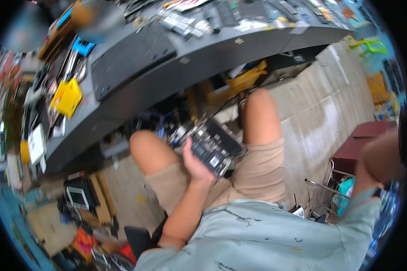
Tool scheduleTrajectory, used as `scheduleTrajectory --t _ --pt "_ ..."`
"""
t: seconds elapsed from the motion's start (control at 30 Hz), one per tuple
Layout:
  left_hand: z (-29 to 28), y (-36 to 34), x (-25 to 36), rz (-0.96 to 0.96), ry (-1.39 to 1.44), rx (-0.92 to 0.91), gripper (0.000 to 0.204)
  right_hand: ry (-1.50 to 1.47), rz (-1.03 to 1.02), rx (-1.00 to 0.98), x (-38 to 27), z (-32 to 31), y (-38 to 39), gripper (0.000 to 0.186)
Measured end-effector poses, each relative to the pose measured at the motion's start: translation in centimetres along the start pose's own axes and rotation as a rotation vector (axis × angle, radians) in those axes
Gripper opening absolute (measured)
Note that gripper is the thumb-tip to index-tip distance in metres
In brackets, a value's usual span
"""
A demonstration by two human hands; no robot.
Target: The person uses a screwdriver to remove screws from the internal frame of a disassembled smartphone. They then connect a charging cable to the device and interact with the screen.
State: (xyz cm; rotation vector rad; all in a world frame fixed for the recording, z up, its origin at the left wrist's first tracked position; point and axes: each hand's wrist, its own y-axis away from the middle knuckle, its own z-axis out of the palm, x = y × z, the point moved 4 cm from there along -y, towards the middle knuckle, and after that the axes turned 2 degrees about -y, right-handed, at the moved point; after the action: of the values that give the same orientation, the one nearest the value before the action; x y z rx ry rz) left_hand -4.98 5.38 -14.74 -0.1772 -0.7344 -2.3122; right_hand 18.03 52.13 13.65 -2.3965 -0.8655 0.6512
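The left hand (197, 165) grips the opened electronic unit (216, 147) along its near-left edge, apparently to keep the exposed components facing upward. The bench (212, 63) stands beyond this grip. The right hand (378, 158), raised well to the right, is blurred; its grip cannot be determined.

From the wearer's head, 1 wide fisheye view looks steeply down over the shirt (280, 235) and shorts (260, 174), the desk (203, 64) arching across its top. The blurred right hand (382, 156) is close to the lens; the left hand (198, 166) sits farther off, near the middle.
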Motion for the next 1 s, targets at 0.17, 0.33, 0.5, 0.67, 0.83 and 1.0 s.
scheduleTrajectory --t 0.17,0.33,0.5,0.67,0.83,1.0 --pt "0.6 0.4 1.9 -0.129 0.269 -0.348 0.076 0.167 0.196 -0.326 13.8 4.7 1.3 0.045" --pt "1.6 0.2 3.9 -0.098 0.271 -0.386 0.077 0.206 0.211 -0.315 16.7 2.8 1.5 0.044" --pt "-0.6 -0.2 5.3 0.034 0.074 -0.215 0.072 0.186 0.226 -0.286 17.1 2.9 3.1 0.043" --pt "-1.6 -1.6 5.5 0.101 -0.095 0.080 0.065 0.148 0.256 -0.218 15.4 2.3 5.2 0.044" --pt "-1.5 -1.9 4.9 0.187 -0.070 -0.005 0.066 0.061 0.203 -0.139 10.6 2.6 4.5 0.045" --pt "-3.1 -1.8 5.0 0.123 -0.107 0.082 0.062 -0.038 0.125 -0.162 5.9 4.0 2.4 0.046"
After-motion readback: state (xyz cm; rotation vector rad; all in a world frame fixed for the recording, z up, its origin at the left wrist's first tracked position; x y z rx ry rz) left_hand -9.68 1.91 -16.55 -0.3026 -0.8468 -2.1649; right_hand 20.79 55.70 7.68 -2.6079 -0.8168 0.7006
